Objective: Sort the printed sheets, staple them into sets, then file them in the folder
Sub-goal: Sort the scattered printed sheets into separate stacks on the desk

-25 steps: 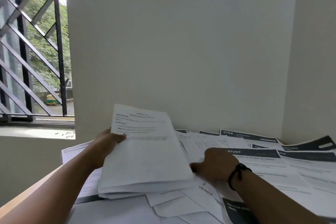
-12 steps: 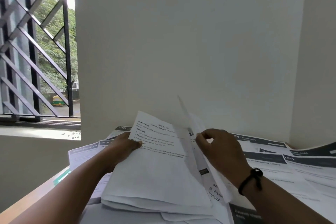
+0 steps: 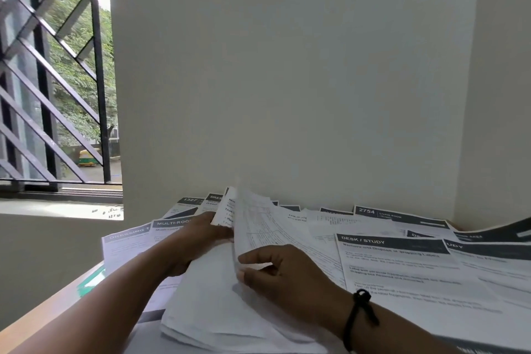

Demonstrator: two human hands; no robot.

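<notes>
Head view: left hand (image 3: pixel 198 236) grips the stack (image 3: pixel 212 304); right hand (image 3: pixel 284 273) pinches a lifted sheet (image 3: pixel 253 227). Loose pinching could let pages slide, mixing sets.

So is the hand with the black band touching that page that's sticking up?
Touching. In the head view, the right hand pinches the lifted sheet's edge between thumb and fingers; the paper runs straight into the fingertips with no gap.

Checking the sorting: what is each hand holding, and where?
Left hand grips the stack at its far edge; right hand pinches a lifted sheet by its near edge.
</notes>
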